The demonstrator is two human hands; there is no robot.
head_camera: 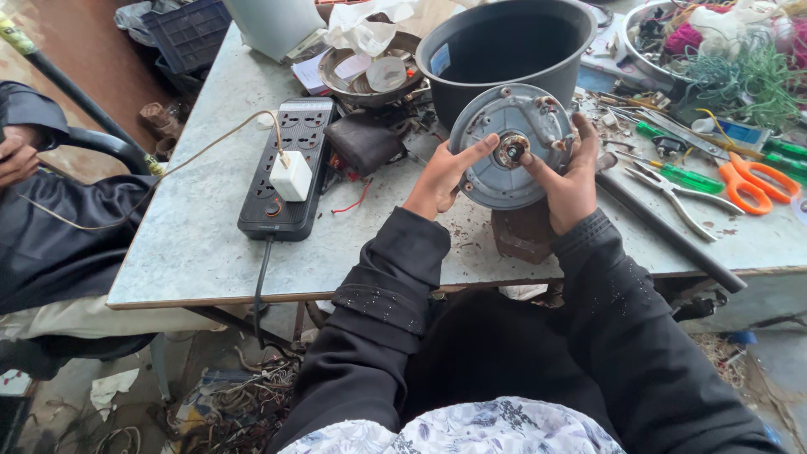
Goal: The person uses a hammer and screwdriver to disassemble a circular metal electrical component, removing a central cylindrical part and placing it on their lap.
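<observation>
Both hands, left point(439, 178) and right point(570, 178), clamp the disc point(503, 145) upright before the bucket point(504, 46); loosened grip risks dropping it onto the table point(193, 235).

Grey metal disc point(504, 147), dark grey bucket point(504, 46), black power strip point(286, 172) with white plug point(291, 175), orange scissors point(752, 185), pale mottled counter point(202, 227).

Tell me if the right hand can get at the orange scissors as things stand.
Probably not right away: the right hand is gripping the round metal disc with the left hand. The orange scissors lie uncovered on the table to its right, past the pliers.
</observation>
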